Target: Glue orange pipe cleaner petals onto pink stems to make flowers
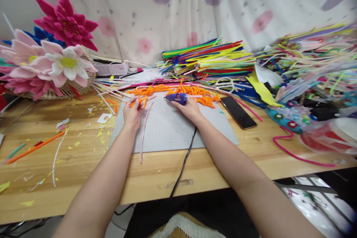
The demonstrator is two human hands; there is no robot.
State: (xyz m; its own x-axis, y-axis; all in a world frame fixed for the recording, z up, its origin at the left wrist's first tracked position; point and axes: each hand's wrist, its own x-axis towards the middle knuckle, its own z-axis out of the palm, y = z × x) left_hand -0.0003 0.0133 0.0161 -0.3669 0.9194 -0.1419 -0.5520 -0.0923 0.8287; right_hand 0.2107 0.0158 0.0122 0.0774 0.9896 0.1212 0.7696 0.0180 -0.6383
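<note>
My right hand point(190, 109) is wrapped round a dark blue hot glue gun point(178, 98), its nozzle pointing left and a clear glue stick jutting from its back. A black cord runs down from it over the table edge. My left hand point(132, 114) pinches an orange pipe cleaner piece point(147, 95), bent into a shape, to the left of the nozzle and apart from it. Both hands are over a grey cutting mat point(167, 130). More bent orange pipe cleaner pieces point(202, 95) are heaped behind the glue gun. A thin pale pink strip point(144, 130) lies on the mat.
Pipe cleaner flowers point(65, 26) in a basket stand at the back left. Bundles of coloured pipe cleaners point(206, 59) are piled along the curtain, with white-handled scissors point(224, 84) before them. A phone point(238, 112) lies right of the mat. Yellow scraps litter the wooden table point(92, 171).
</note>
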